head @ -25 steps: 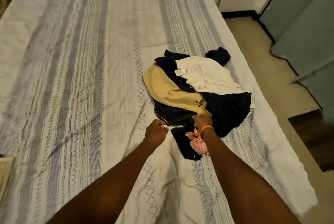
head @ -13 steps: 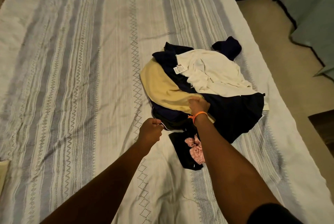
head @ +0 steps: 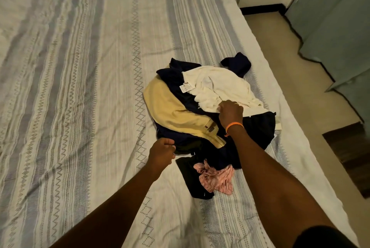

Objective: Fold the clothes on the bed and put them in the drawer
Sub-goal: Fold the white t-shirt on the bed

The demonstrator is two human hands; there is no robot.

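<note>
From the head camera, a bed covered in a white spread with grey woven stripes fills most of the frame, and the pile of clothes lies on it toward the 3 o'clock side, just right of centre. On top of the pile at 12 o'clock sits a white garment with a small printed tag at its left edge; a pale yellow garment curves round the pile's 9 o'clock side, and dark navy pieces spread beneath both, with one navy end sticking out at 1 o'clock. At the pile's 6 o'clock edge a crumpled pink item lies on a black piece. The right hand, with an orange band on its wrist, reaches over the pile and pinches the near edge of the white garment between curled fingers and thumb. The left hand is at the pile's 7 o'clock edge, its fingers curled into a fist close against the dark cloth; whether it grips any fabric cannot be told. At 3 o'clock beyond the bed is beige floor, with grey-green panels at 2 o'clock.
</note>
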